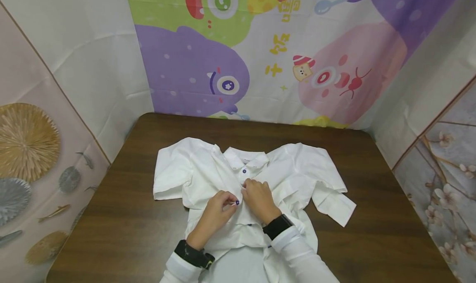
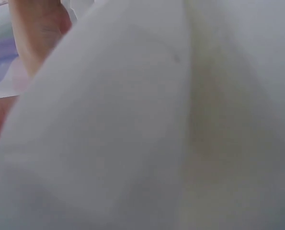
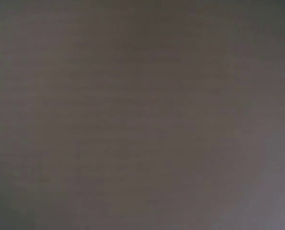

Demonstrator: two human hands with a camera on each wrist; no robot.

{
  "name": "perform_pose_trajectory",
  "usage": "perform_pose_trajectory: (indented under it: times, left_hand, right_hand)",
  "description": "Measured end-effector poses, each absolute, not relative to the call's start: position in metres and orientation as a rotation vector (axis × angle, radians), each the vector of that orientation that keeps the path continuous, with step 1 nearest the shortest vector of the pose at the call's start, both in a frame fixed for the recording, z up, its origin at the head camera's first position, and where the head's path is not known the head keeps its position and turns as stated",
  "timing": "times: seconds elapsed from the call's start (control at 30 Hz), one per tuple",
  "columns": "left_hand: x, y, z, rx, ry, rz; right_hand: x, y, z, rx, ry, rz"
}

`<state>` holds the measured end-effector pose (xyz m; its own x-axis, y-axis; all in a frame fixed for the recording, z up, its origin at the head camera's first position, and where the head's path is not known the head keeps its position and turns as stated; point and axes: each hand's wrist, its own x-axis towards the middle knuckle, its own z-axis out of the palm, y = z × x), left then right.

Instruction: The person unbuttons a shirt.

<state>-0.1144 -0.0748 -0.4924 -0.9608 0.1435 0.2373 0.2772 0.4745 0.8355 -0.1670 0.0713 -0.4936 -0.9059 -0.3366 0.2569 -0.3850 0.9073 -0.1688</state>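
Head view: left grip (image 1: pixel 215 210) pinches a small round dark-blue button (image 1: pixel 237 202), right grip (image 1: pixel 259 198) pinches the white collared fabric shirt (image 1: pixel 219 177) lying beneath both, probably best kept taut between them.

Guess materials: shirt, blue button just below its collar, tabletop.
Shirt: probably cotton or a blend, matte; soft creases. Blue button: likely plastic, from its round, coloured form; too small to judge finish. Tabletop: wood or woodgrain laminate, low sheen; dark brown streaks.

Curtained nook, room type indeterminate: a cartoon cloth (image 1: pixel 193 68) hangs behind the brown counter (image 1: pixel 141 229), a disc-print cloth (image 1: pixel 27 142) at left, a blossom-print cloth (image 1: pixel 448 196) at right.
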Motion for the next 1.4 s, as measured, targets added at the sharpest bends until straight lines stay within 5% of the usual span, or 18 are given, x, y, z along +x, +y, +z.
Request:
perform_pose_trajectory:
  times: [1.4]
  left_hand:
    - [-0.163, -0.044, -0.444, -0.499, -2.581, -1.006]
  right_hand:
    - [-0.16, 0.088, -0.449, 0.484, -2.5, 0.738]
